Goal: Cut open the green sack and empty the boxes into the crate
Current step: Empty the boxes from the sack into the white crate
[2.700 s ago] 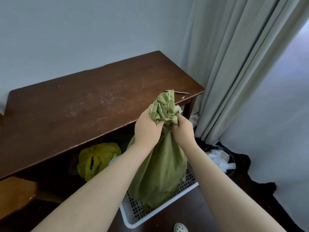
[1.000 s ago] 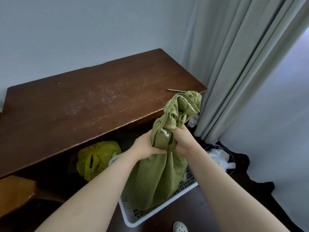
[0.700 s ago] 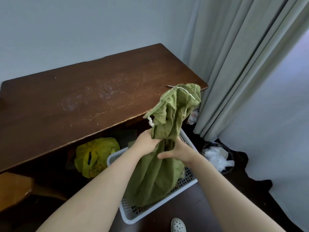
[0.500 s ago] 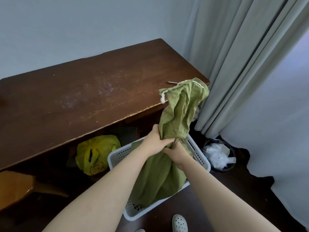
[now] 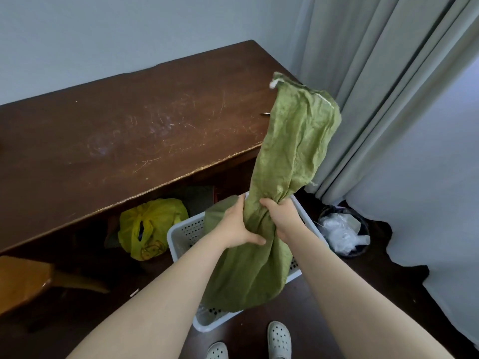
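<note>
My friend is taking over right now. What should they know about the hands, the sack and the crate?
Left hand: shut on the green sack, around its middle.
Right hand: shut on the same sack, just beside the left.
Sack: held upright, lower part hanging into the white crate on the floor, top end above the hands.
Done: sack is over the crate.
Left: no boxes visible in the crate; whether they have dropped out cannot be told. Check, then shake them out.

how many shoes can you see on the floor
2. Left shoe at the bottom edge, partly cut off; right shoe beside it, just below the white crate.
</note>
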